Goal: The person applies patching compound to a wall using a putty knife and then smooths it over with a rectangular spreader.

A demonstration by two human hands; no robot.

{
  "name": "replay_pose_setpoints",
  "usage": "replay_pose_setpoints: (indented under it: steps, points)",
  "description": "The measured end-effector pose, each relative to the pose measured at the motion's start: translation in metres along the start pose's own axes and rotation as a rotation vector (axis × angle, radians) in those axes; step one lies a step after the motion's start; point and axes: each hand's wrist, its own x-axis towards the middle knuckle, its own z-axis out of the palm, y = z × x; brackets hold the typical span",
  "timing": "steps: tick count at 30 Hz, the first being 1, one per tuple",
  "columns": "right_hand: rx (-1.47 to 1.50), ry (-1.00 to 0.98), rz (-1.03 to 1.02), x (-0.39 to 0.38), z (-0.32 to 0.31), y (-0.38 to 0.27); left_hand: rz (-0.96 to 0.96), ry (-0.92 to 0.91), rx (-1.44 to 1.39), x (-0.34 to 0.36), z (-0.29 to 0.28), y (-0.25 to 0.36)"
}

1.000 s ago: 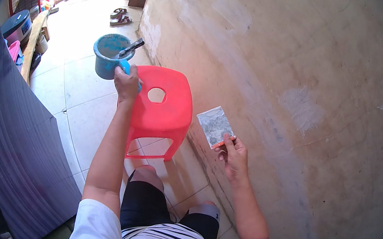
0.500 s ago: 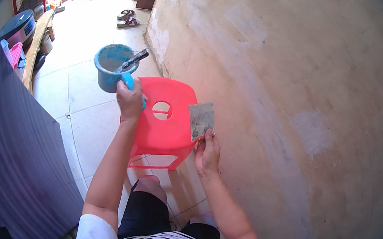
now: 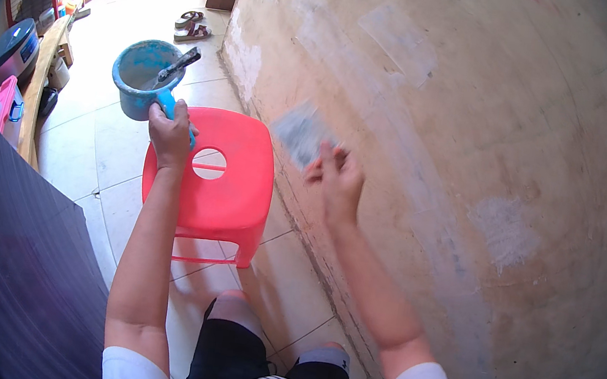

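My left hand (image 3: 170, 140) is closed round the handle of a blue plastic dipper (image 3: 131, 99), held upright above the far left side of the stool. A tool with a dark, smeared handle (image 3: 182, 65) leans inside it; its lower end sits in the dipper, and pale residue coats the walls. Closed on the edge of a thin, square, greyish plate (image 3: 300, 134) is my right hand (image 3: 340, 183). The plate is slightly smeared by motion and is close to the tan wall (image 3: 449, 132); whether it touches cannot be told.
A red plastic stool (image 3: 238, 189) stands in front of me, near the wall's foot. White patches mark the wall. Sandals (image 3: 191, 31) lie on the tiled floor farther off. Along the left are a dark striped surface (image 3: 19, 252), a wooden plank (image 3: 43, 71) and several containers.
My right hand has raised the plate from beside the stool toward the wall and turned it. The dipper, in my left hand, appears farther left and higher; the view has shifted too.
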Motion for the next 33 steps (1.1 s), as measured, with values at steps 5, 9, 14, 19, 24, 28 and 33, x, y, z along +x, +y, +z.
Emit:
replay_pose_setpoints:
  steps: [5, 9, 14, 19, 24, 28, 33]
  points:
    - [-0.591, 0.08, -0.438, 0.113, 0.015, -0.062, -0.025, 0.036, 0.127, 0.005, 0.0, -0.004]
    - [-1.052, 0.198, -0.63, 0.177, 0.023, -0.09, -0.042, 0.027, 0.204, 0.0, 0.001, -0.001]
    - [-1.443, 0.325, -0.667, 0.218, 0.034, -0.104, -0.045, 0.005, 0.252, -0.002, 0.002, 0.01]
    - [-1.632, 0.382, -0.623, 0.195, 0.029, -0.11, -0.044, 0.022, 0.252, 0.001, -0.002, 0.006]
    - [-1.616, 0.444, -0.675, 0.149, -0.025, -0.128, -0.033, 0.015, 0.248, 0.005, 0.001, -0.001]
    - [-1.541, 0.44, -0.669, 0.097, -0.059, -0.145, -0.027, 0.012, 0.252, 0.007, 0.0, 0.0]
    - [-1.33, 0.455, -0.659, 0.044, -0.083, -0.162, -0.042, 0.009, 0.196, 0.005, 0.0, 0.006]
